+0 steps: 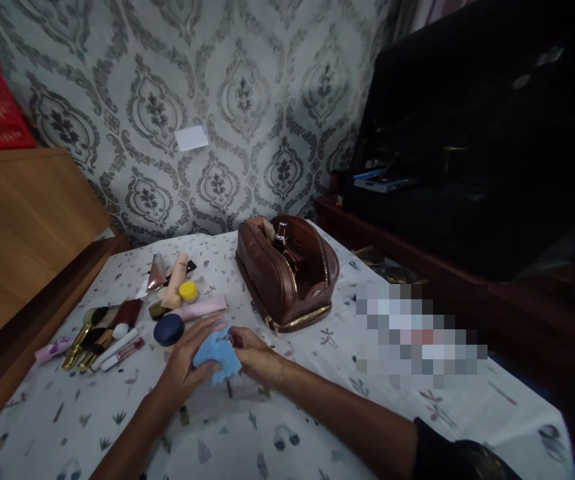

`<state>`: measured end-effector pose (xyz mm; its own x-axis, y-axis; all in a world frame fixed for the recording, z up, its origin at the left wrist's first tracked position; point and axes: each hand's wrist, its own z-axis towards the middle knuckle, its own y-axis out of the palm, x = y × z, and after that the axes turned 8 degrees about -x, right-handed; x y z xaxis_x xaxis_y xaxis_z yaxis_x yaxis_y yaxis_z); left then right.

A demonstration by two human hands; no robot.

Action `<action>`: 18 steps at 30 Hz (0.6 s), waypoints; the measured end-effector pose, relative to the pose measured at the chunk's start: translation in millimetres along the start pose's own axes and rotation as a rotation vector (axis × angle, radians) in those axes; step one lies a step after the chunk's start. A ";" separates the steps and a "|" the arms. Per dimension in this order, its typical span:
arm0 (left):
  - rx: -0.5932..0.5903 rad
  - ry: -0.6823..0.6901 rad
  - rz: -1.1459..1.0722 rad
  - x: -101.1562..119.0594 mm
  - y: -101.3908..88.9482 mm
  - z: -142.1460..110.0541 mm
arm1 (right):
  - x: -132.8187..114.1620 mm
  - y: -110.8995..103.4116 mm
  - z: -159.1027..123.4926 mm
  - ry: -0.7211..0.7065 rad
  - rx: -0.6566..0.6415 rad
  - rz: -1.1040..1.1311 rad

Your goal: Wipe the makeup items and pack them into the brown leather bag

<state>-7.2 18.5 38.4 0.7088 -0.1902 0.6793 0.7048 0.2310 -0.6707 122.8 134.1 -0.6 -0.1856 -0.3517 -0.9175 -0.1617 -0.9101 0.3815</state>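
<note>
Blue cloth (218, 353), one, in hand.
Left hand (192, 348): fingers clamp the cloth; right hand (254, 358): fingers close on a small indistinct item (231, 339); brown bag (266, 275) stands behind, toward the desk's (237, 433) far edge.

The person's right arm (347, 409) is wearing 1 black cloth sleeve (440, 448), and a dim brownish marking (490, 463) is showing on it. The 2 forearms (140, 423), left hand (188, 357) and right hand (256, 358) are showing bare.
</note>
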 end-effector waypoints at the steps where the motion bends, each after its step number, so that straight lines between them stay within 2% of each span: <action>1: 0.008 -0.032 -0.006 1.6 0.7 0.6 | 0.2 0.1 -0.4 0.023 -0.017 0.055; 4: 0.063 -0.105 -0.023 10.0 2.9 2.2 | -1.8 0.5 -1.8 0.060 -0.065 0.196; 10: 0.234 -0.109 -0.036 28.2 4.2 2.2 | -12.8 3.2 -4.2 0.071 -0.095 0.229; 15: 0.382 -0.199 -0.096 30.4 8.7 2.3 | -18.6 4.6 -5.0 0.166 -0.102 0.181; 18: 0.441 -0.218 -0.128 28.2 12.2 1.9 | -17.9 3.7 -5.6 0.145 -0.120 0.182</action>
<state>21.4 17.7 49.9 0.5622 -0.0506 0.8255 0.6727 0.6086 -0.4208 130.9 135.8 16.6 -0.0592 -0.5321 -0.8446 -0.0203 -0.8453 0.5339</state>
